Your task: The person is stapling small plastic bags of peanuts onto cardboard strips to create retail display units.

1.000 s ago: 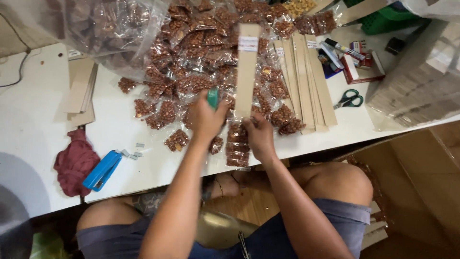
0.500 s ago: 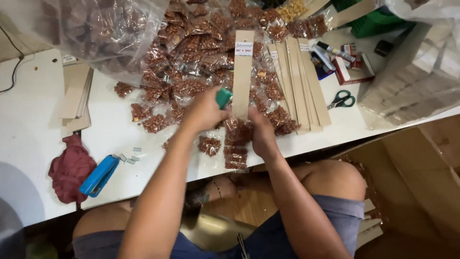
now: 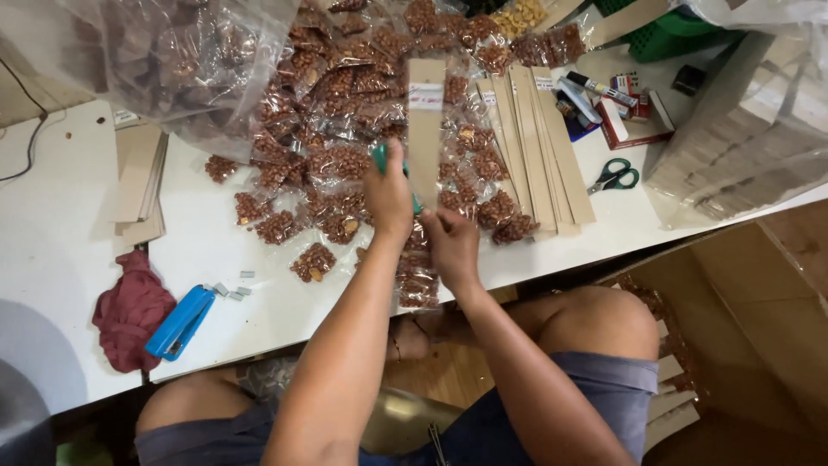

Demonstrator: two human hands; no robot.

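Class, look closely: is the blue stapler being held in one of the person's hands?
No, the blue stapler lies on the white table beside a dark red cloth, away from both hands.

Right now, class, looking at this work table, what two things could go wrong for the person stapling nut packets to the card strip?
The right hand holds packets close to the green stapler in the left hand, so a finger could get pinched. The lowest packets hang at the table edge and may slip off.
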